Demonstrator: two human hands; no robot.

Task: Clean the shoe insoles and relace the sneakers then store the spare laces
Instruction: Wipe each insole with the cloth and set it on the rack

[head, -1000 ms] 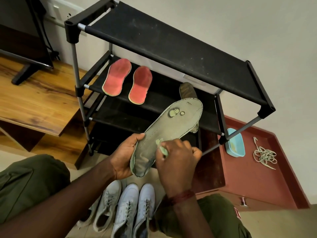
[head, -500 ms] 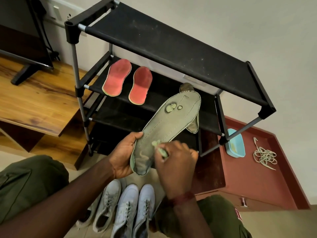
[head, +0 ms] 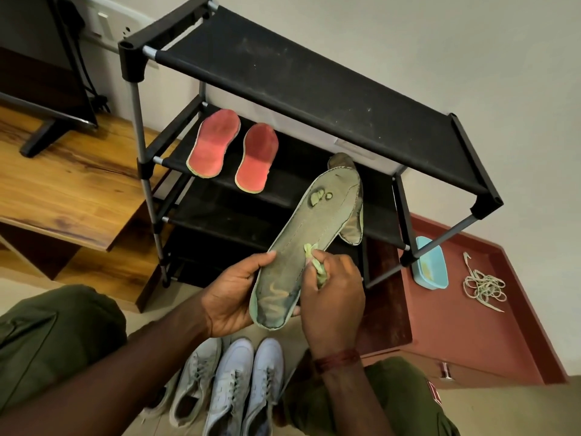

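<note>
My left hand (head: pixel 231 294) grips the heel end of a worn olive-green insole (head: pixel 309 237), which slants up to the right in front of the shoe rack. My right hand (head: pixel 333 294) pinches a small pale green cloth (head: pixel 316 262) against the insole's right edge near its middle. A second green insole (head: pixel 352 228) lies behind it on the rack, mostly hidden. Two red insoles (head: pixel 232 152) lie side by side on the middle shelf. Several white sneakers (head: pixel 232 388) stand on the floor between my knees. A tangle of spare laces (head: pixel 482 287) lies on the red surface at right.
The black shoe rack (head: pixel 314 80) stands against the wall. A blue plastic tub (head: pixel 429 264) sits on the red-brown cabinet top (head: pixel 456 335) beside the rack. A wooden TV unit (head: pixel 63 184) with a screen stand is at left.
The insole has tilted slightly and dropped a little in my left hand. My right hand with the cloth has shifted along the insole's edge, a small wiping motion.
</note>
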